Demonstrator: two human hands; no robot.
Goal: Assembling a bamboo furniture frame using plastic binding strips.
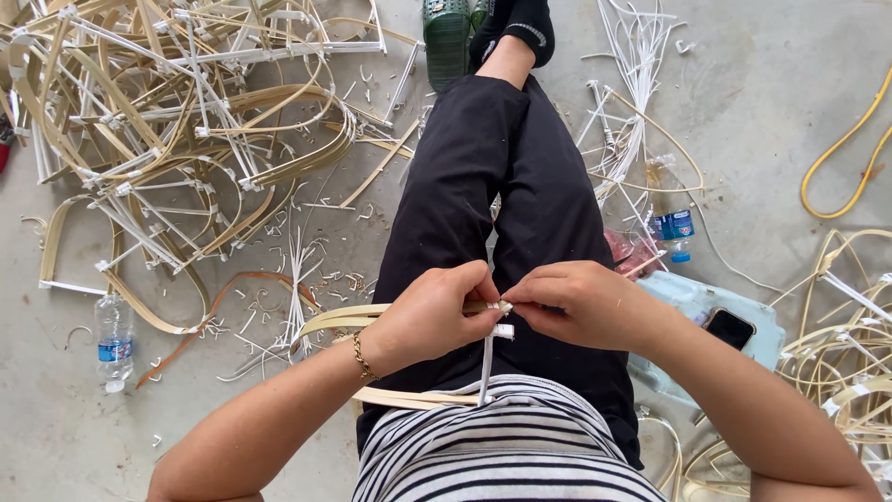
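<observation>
Pinching bamboo strip (346, 319), left hand (429, 314), right hand (576, 302), grips closed, wrists bent inward over lap

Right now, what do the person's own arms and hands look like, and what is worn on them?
Both arms are bare to the frame's edge, no sleeves or gloves. The left hand has a thin gold chain bracelet at the wrist. The right hand shows no jewellery.

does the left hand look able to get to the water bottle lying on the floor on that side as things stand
Probably yes, once it lets go. The left hand is pinching the bamboo strip over the lap. The water bottle lies out to its left, with only thin shavings on the floor between.
</observation>
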